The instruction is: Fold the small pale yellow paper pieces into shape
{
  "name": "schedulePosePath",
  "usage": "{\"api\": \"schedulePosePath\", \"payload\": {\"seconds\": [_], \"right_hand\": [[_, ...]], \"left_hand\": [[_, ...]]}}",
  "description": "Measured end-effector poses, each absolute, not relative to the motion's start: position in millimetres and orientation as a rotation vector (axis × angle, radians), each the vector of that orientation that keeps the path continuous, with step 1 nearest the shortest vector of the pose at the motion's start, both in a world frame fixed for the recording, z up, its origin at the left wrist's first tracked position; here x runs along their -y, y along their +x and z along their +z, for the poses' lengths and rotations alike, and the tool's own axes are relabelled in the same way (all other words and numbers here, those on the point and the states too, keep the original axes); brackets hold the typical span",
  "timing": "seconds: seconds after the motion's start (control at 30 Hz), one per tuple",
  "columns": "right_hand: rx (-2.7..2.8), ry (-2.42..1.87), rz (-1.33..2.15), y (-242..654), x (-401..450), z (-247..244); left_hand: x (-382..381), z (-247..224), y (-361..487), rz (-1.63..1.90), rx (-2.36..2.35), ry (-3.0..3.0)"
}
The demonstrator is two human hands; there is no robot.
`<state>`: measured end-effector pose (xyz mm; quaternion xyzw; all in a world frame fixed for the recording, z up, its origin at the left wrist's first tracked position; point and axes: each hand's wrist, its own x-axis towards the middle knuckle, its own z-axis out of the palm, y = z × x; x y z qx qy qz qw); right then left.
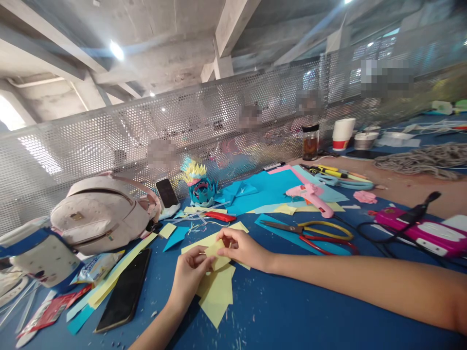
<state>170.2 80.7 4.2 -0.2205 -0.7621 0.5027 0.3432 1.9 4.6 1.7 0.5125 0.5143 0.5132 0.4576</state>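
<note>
Here we go, the perforated metal barrier (109, 141) runs right across the far side, and in front of it spreads the blue table (277, 301). Take the paper between the hands as the middle of the clock: the pale bag (105, 209) slouches at ten, the bright blue paper (270, 187) lies flat at one, and the scissors (297, 228) rest between two and three, handles pointing to the right. The black phone (126, 291) lies just past eight, the pink glue gun (312, 194) is on its side at two, and the spiky paper ornament (202, 190) stands upright at half past eleven.

Now to the action! The left hand (189, 274) has thumb and fingers pinched on the near left of the small yellow piece (220, 263); the right hand (244, 248) grips its far right side, fingers curled in. That piece sits dead centre, just over the loose yellow sheets (219, 296), which fan out towards six. The red cutter (221, 217) lies at twelve, out of both hands.

It looks like shaping work, probably a fold being lined up or pressed, though the fingers hide any crease. From here, a clean fold would call for matched edges, one side pinned by the left fingertips, and a light, even press from the right. Too hard a pinch could skew such thin paper.
</note>
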Motion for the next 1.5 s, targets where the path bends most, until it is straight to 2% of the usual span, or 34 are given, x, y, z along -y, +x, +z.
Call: {"api": "schedulePosePath", "payload": {"seconds": [0.4,0.67,1.5], "right_hand": [[1.914,-0.596,1.33,167.8,-87.3,-0.9],[1.806,-0.695,1.294,166.4,-90.2,1.7],[1.877,-0.665,1.197,170.8,-88.7,8.6]], "left_hand": [[-3.3,0.6,2.4,1.281,-1.226,1.241],[-0.4,1.7,5.1,1.368,-1.361,1.239],[-2.1,3.1,4.3,1.317,-1.385,1.207]]}}
